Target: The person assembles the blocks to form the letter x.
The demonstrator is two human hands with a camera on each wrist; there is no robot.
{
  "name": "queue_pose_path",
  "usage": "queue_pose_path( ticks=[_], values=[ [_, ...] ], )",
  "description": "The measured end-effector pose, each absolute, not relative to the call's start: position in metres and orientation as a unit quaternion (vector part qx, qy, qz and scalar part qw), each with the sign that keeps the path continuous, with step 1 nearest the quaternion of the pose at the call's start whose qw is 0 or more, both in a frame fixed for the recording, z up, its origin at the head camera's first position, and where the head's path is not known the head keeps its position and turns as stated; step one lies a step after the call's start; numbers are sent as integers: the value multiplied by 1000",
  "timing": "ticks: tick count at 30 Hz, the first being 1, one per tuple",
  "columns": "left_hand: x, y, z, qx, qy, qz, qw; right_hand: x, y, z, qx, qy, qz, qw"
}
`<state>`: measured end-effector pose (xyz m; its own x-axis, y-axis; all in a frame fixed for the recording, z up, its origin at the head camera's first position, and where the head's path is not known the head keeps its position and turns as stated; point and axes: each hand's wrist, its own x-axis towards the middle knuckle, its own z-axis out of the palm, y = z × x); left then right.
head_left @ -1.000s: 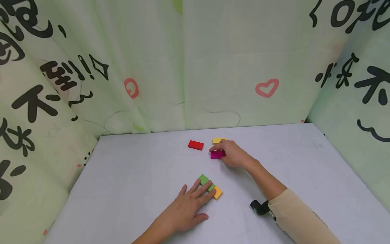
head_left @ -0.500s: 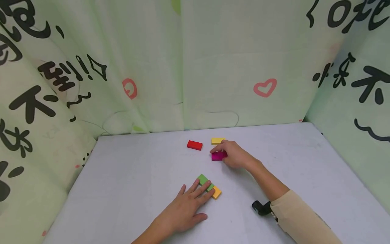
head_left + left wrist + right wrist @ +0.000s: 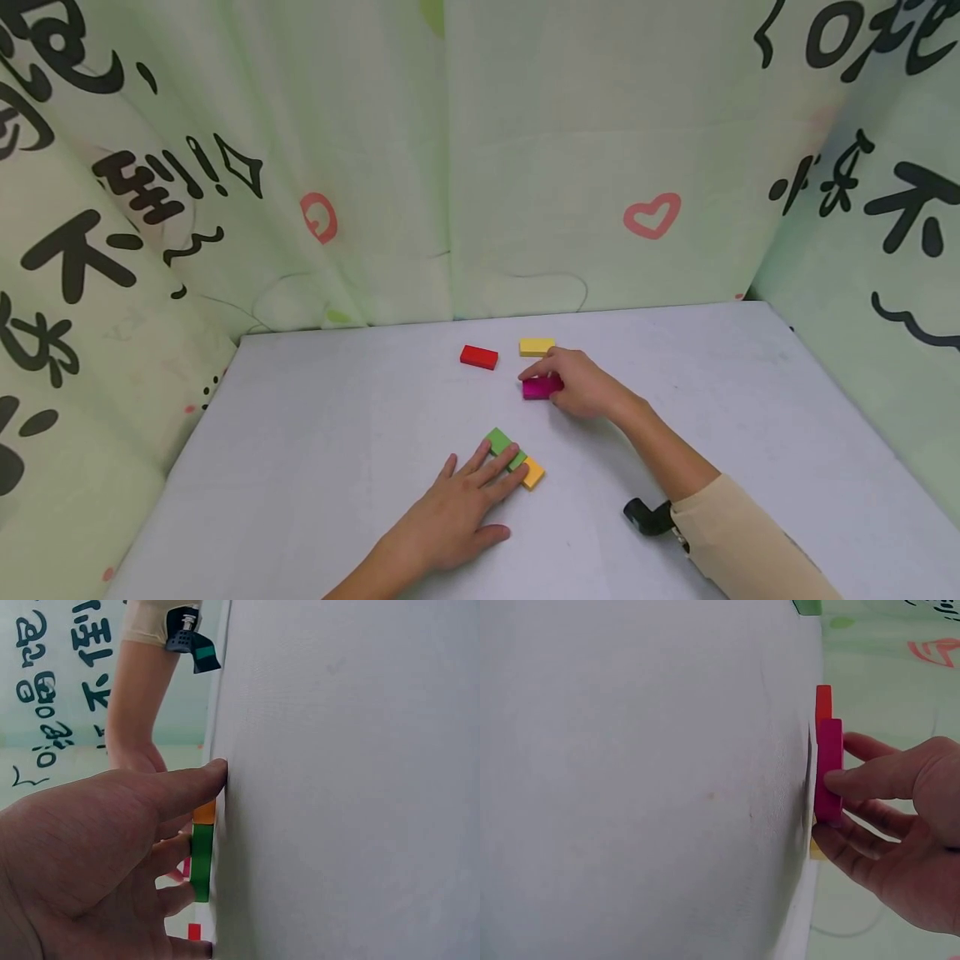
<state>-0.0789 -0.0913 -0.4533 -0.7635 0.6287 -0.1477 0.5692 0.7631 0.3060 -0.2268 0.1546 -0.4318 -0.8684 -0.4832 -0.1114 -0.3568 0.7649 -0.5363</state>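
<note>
A magenta block point(image 3: 538, 388) is pinched between the thumb and fingers of my right hand point(image 3: 581, 385). In the right wrist view the magenta block point(image 3: 829, 769) appears slightly off the white tabletop, the thumb on its near face. My left hand point(image 3: 461, 517) lies with spread, straight fingers, its fingertips touching a green block point(image 3: 498, 442) and an orange-yellow block point(image 3: 533, 473). Those two blocks sit end to end, partly covered by the fingers. The left wrist view shows the green block point(image 3: 201, 862) beside the fingertips.
A red block point(image 3: 479, 357) and a yellow block point(image 3: 536, 347) lie toward the back of the white table point(image 3: 337, 417). Printed curtains point(image 3: 525, 167) surround the table at the back and sides. A black wrist camera point(image 3: 648, 517) is on the right forearm.
My right hand has drawn the magenta block a little toward me and slightly right, away from the yellow block. The left hand stays on the green and orange-yellow blocks.
</note>
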Motion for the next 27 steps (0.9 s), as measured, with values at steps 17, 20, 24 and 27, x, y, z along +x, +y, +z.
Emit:
queue_pose_path(
  ticks=[17,20,24,27],
  values=[
    [-80,-91,-453,315,931,127,133,-217,162,-431,-255,923,-264,117],
    [-81,-90,-453,315,931,128,135,-216,163,-431,-255,922,-264,119],
    [-81,-91,-453,316,930,129,136,-214,165,-431,-264,919,-267,119],
    [-80,-91,-454,317,930,129,133,-213,167,-431,-274,915,-271,117]
  ],
)
